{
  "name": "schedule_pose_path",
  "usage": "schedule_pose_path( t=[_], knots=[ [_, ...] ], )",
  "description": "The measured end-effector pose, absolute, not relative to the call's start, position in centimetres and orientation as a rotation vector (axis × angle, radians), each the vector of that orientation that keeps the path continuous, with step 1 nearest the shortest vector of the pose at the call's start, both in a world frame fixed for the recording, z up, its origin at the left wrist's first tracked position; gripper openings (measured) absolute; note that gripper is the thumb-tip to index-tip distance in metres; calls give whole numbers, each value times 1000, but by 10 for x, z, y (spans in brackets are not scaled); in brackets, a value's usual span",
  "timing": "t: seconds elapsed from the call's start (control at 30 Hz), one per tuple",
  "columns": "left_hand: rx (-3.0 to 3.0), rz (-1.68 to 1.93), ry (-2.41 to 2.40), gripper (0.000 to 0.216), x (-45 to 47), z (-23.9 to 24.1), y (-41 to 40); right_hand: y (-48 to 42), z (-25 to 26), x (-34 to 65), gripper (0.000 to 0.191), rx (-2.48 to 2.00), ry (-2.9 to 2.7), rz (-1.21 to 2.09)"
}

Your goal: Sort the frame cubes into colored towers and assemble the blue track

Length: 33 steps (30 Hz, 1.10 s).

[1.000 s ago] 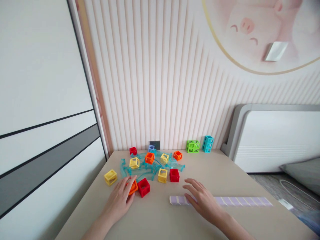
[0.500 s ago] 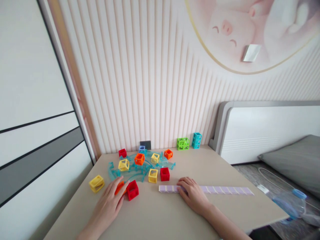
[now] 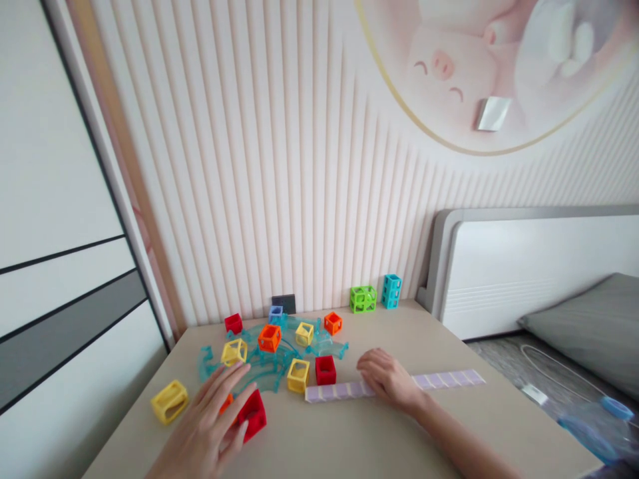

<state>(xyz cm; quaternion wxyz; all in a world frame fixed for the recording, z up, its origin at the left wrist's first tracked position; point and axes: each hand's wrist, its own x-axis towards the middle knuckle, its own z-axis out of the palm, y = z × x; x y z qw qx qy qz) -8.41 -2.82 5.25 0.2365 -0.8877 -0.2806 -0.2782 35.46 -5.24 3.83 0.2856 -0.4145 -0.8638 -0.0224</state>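
My left hand (image 3: pixel 212 419) is at the front left of the table with its fingers spread. Beneath those fingers is an orange cube block (image 3: pixel 226 404), mostly covered. A red cube block (image 3: pixel 253 414) sits at the fingertips, partly hidden; whether they touch it I cannot tell. My right hand (image 3: pixel 388 380) has its fingers curled together over the middle of a long pale purple strip with white cross lines (image 3: pixel 339 391). The thumb is out of sight. Close to the strip's left end stand another red cube block (image 3: pixel 325 370) and a yellow cube block (image 3: pixel 298 375).
Translucent teal curved track pieces (image 3: pixel 264 366) lie in a heap, with yellow and orange cubes among them. A lone yellow block (image 3: pixel 170 402) is at left. Along the wall stand a green block (image 3: pixel 363 299), a blue tower (image 3: pixel 392 291) and a dark flat object (image 3: pixel 283 303).
The strip has turned slightly, its left end now nearer me, beside the red and yellow cubes. My right fingers are curled more. My left fingers are spread wider. The camera view has shifted.
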Motion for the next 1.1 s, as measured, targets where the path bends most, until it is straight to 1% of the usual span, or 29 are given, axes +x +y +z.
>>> schedule_pose_path(
  t=[0.13, 0.17, 0.23, 0.27, 0.33, 0.47, 0.6, 0.67, 0.87, 0.97, 1.1],
  knots=[
    [-2483, -782, -740, 50, -56, 63, -20, 15, 59, 408, 28, -1640, -1782, -366],
    [-2482, -793, -737, 49, -50, 63, -20, 31, 64, 421, 32, -1806, -1605, -394],
    [-2471, -819, -724, 48, -41, 58, -20, 58, 73, 444, 50, -2093, -1334, -304],
    [-2464, -830, -715, 47, -38, 55, -20, 68, 76, 454, 54, -2135, -1293, -266],
    [-2453, -842, -706, 45, -35, 47, -20, 84, 77, 466, 57, -2179, -1235, -200],
    [-2414, -874, -737, 39, -37, 34, -16, 98, 70, 472, 58, -2186, -1134, -107],
    [-2397, -957, -812, 36, -45, 33, -12, 98, 62, 468, 48, -2111, -1044, -104],
    [-2405, -993, -830, 35, -45, 35, -12, 94, 60, 462, 46, -2036, -999, -127],
    [-2428, -1019, -929, 33, -25, 51, -11, 75, 58, 413, 50, -1717, -945, -233],
    [-2438, -1040, -1004, 33, -14, 58, -8, 60, 62, 383, 44, -1484, -1008, -328],
    [-2469, -1072, -1019, 34, -6, 60, -7, 43, 74, 358, 36, -1354, -1053, -394]
  ],
)
